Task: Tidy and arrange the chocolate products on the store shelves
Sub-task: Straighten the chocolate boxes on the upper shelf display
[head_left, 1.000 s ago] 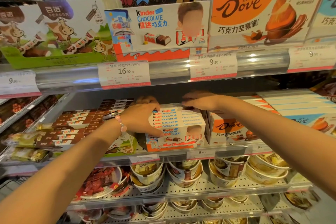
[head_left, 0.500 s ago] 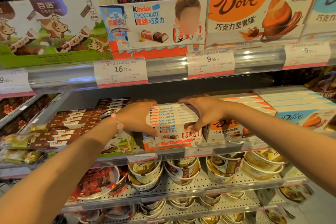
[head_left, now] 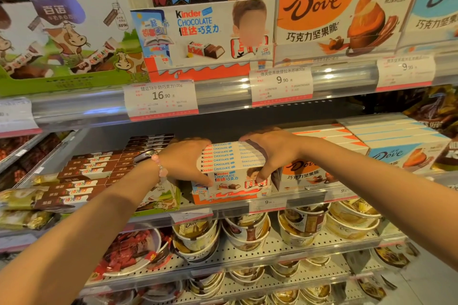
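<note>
White-and-orange Kinder Chocolate boxes [head_left: 229, 163], about eight stacked upright, sit clasped between left hand [head_left: 186, 161] and right hand [head_left: 271, 150], fingers curled.

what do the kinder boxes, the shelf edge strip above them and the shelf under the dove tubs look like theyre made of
Kinder boxes: printed cardboard by the look, with crisp flat faces and sharp edges; the finish is slightly glossy.
Shelf edge strip: probably clear glossy plastic, curved, with bright light glints and price tags behind it.
Lower shelf: likely painted metal, pale and matte, punched with regular rows of small holes.
</note>
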Motion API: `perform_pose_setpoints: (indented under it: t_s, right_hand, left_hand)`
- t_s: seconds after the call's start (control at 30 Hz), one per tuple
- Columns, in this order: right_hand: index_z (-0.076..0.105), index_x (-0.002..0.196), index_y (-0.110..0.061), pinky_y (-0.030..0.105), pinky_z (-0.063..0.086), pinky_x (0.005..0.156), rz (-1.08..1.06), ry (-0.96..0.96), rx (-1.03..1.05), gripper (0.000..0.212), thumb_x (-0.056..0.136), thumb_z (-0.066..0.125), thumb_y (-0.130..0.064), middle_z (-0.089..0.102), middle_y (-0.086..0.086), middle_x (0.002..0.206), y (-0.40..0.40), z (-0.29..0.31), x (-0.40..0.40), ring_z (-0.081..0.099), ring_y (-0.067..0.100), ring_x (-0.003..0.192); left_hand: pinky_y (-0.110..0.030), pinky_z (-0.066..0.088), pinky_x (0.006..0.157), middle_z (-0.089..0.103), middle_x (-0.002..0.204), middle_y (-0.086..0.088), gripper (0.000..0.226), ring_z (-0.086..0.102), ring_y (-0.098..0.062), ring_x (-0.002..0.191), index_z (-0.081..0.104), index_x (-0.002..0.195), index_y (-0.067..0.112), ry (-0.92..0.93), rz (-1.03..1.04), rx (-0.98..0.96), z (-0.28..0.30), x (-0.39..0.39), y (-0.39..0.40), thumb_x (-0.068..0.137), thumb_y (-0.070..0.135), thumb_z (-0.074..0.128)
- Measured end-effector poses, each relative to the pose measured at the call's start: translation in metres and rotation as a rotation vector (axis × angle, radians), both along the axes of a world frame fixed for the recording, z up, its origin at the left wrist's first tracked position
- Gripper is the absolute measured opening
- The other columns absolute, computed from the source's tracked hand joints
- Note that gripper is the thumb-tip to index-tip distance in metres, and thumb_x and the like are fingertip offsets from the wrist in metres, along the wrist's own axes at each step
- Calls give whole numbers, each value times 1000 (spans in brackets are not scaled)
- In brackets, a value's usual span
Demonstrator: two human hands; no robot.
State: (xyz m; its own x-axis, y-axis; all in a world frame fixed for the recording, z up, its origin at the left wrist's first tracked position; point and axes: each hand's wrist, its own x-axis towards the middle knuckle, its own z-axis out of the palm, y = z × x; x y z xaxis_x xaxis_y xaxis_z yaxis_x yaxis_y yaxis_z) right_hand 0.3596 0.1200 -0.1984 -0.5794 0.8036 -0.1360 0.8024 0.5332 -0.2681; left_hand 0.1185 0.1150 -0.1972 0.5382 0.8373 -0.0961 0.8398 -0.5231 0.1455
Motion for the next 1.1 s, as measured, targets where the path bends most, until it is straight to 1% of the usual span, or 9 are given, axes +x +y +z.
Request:
perform_pose_setpoints:
  t_s: [0.13,0.33,0.47,0.57,0.73,0.93,1.0,1.03,1.1]
  right_hand:
    - [29,140,-27,37,44,101,0,-17,-42,92,66,82,-37,48,-7,137,0,2,0,46,14,124]
    - [26,141,-28,29,39,98,-9,-36,-72,92,68,82,-34,46,-10,139,3,2,-2,44,12,125]
    - [29,140,-27,29,39,99,-23,-16,-56,91,67,82,-35,47,-9,138,3,1,-3,45,11,124]
    - [31,140,-27,27,38,97,-33,0,-35,90,66,83,-36,47,-9,138,2,0,-2,45,11,123]
    - [30,140,-29,33,43,99,-27,-25,2,92,65,81,-44,49,-10,137,2,-2,-1,48,12,122]
    - [33,139,-30,35,44,99,-7,-30,6,91,64,80,-50,50,-11,135,3,-2,0,49,13,121]
    - [29,143,-31,42,40,105,-3,-21,2,95,65,76,-57,45,-8,142,2,0,2,45,17,127]
    - [23,146,-30,44,34,110,-10,-13,15,99,66,74,-61,38,-5,148,-1,3,6,38,20,134]
    - [14,150,-28,39,22,115,-13,27,66,105,69,70,-62,21,-3,157,-6,12,21,22,20,142]
  left_hand:
    - [-27,53,76,57,100,14,61,56,-3,90,46,108,30,-16,1,-15,1,-1,-2,62,58,76]
    - [-22,51,71,56,97,14,63,56,-3,86,45,106,30,-2,-8,-3,0,-2,-1,61,62,74]
    - [-25,52,73,54,99,10,62,55,-5,87,45,109,26,18,-50,20,1,-2,1,64,58,75]
    - [-20,48,68,53,97,9,60,53,-5,85,45,107,25,31,-70,32,1,-1,2,65,56,75]
    - [-24,51,73,53,100,8,60,53,-6,89,46,109,25,35,-80,34,0,-2,4,66,54,75]
    - [-30,53,77,53,100,10,64,53,-6,90,45,110,26,68,-28,36,2,2,1,63,56,75]
    - [-30,53,78,53,101,11,65,53,-7,91,44,110,28,93,8,10,3,3,0,61,57,75]
    - [-29,52,80,53,104,11,66,53,-8,93,43,111,28,104,27,-14,4,4,0,61,57,76]
    - [-26,47,91,50,122,10,79,51,-15,110,37,126,26,126,72,-75,8,9,-2,63,50,79]
